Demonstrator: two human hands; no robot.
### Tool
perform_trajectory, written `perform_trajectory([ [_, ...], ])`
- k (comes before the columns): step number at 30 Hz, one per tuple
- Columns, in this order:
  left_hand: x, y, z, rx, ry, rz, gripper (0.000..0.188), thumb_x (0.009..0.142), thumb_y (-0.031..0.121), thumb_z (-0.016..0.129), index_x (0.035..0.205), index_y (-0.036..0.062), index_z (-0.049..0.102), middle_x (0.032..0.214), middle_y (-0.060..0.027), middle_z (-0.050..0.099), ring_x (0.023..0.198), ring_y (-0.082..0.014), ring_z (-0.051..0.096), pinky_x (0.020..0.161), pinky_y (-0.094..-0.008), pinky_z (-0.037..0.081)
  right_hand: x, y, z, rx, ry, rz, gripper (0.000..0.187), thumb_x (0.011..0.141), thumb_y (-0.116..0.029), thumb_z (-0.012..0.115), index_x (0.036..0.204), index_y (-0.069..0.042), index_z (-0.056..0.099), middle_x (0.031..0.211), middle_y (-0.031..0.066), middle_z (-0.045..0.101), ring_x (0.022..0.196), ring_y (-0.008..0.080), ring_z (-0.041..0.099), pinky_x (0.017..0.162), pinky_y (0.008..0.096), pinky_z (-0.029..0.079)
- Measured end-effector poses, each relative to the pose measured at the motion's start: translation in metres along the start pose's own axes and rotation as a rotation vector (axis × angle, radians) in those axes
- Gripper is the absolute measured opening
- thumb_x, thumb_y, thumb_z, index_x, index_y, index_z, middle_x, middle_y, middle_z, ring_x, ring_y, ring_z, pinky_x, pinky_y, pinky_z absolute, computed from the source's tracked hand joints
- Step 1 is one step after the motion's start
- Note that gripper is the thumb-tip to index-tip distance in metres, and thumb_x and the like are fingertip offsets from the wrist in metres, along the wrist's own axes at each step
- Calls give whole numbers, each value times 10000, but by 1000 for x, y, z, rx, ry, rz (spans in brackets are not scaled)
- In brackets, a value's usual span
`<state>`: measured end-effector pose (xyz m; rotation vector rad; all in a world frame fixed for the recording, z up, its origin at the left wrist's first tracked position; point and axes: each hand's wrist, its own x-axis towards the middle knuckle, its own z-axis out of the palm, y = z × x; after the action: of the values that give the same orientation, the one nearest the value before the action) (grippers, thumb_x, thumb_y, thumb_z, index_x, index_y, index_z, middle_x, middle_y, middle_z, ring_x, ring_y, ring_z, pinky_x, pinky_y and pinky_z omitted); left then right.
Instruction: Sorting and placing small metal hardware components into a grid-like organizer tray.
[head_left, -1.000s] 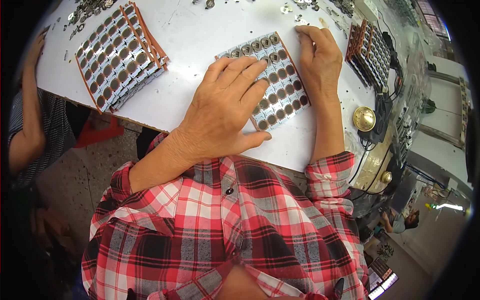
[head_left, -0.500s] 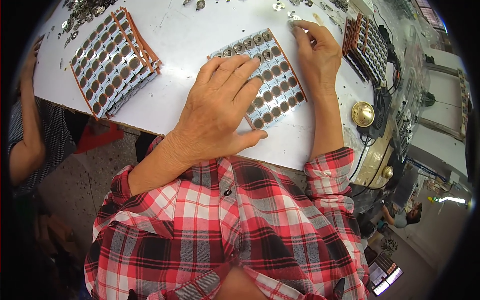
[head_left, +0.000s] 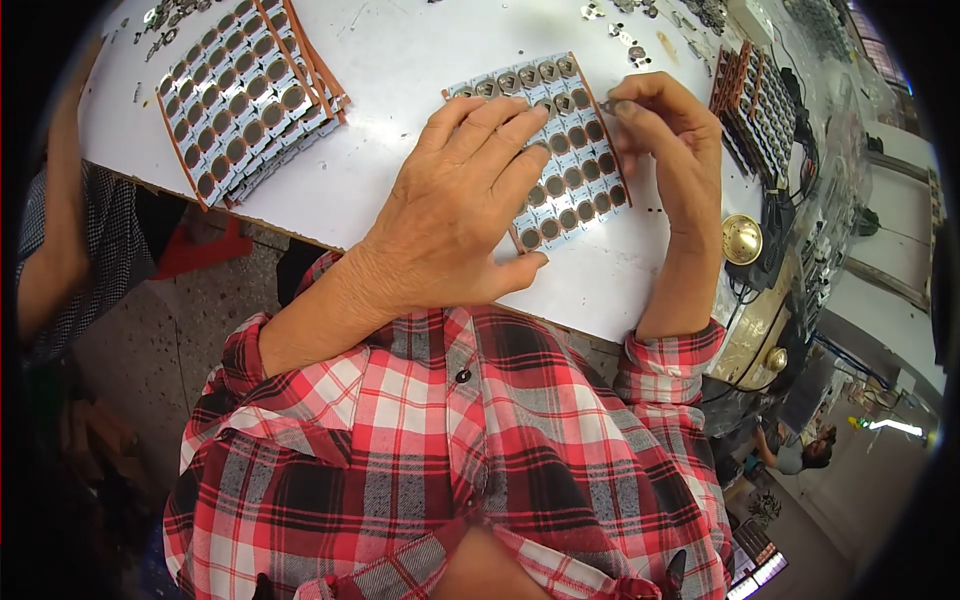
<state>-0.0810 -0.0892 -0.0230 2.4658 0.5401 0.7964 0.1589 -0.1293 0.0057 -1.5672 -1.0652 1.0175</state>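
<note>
A light-blue circuit board panel (head_left: 574, 178) with orange edge strips lies on the table in front of me. Rows of round dark pads cover it, and the far rows carry silvery metal clips. My left hand (head_left: 450, 200) rests flat over the panel's left part, its fingers spread and hiding some pads. Beside the panel's far right edge, my right hand (head_left: 675, 140) is closed in a pinch of thumb and forefinger. A small metal piece (head_left: 607, 104) shows at those fingertips, mostly covered, so its exact shape cannot be made out.
At the left stands a stack of similar panels (head_left: 235, 95); another stack (head_left: 755, 110) is at the right. Loose metal parts (head_left: 630, 40) lie along the far side. A brass-coloured dome (head_left: 741, 240) and cables are at the right edge. Another person's arm (head_left: 60, 190) is at far left.
My right hand has come back from the loose parts at the far side to the panel's right edge, pinching a small metal piece. The left hand stays on the panel. The view has shifted slightly.
</note>
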Motion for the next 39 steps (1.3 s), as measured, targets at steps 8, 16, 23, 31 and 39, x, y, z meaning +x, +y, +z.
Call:
perform_trajectory([
  [8, 1, 0, 0, -5, -18, -2, 705, 624, 289, 844, 1221, -6, 612, 1430, -206, 557, 1361, -394, 495, 1143, -549, 363, 5, 13, 9, -256, -12, -193, 105, 996, -72, 671, 1062, -66, 752, 767, -58, 636, 640, -3, 490, 539, 176, 372],
  [16, 0, 0, 0, -14, -15, 1, 709, 632, 289, 843, 1228, -16, 611, 1439, -212, 550, 1371, -394, 488, 1147, -559, 354, 7, 7, 9, -351, -61, -174, 103, 1000, -66, 668, 1072, -35, 736, 853, -53, 675, 735, 4, 543, 630, 176, 433],
  [23, -1, -1, 0, -19, -15, 1, 714, 635, 292, 844, 1235, -18, 611, 1450, -211, 544, 1378, -389, 484, 1149, -558, 352, 10, 6, 14, -306, 50, -137, 82, 950, -6, 684, 1009, 7, 739, 804, -6, 698, 733, 44, 601, 658, 208, 488],
  [31, 0, -1, 0, -19, -13, -1, 719, 633, 292, 848, 1237, -15, 611, 1447, -212, 546, 1379, -387, 483, 1152, -556, 351, 7, 8, 14, -380, 55, -167, 121, 949, -40, 729, 1059, 6, 746, 844, -22, 715, 745, 18, 598, 653, 176, 476],
  [39, -1, 0, 1, -6, -13, -4, 730, 632, 296, 867, 1239, -17, 610, 1444, -215, 549, 1380, -383, 481, 1163, -553, 346, 11, 16, 6, -328, -12, -195, 120, 948, -36, 733, 1062, -9, 759, 844, -28, 715, 772, 19, 606, 683, 174, 480],
])
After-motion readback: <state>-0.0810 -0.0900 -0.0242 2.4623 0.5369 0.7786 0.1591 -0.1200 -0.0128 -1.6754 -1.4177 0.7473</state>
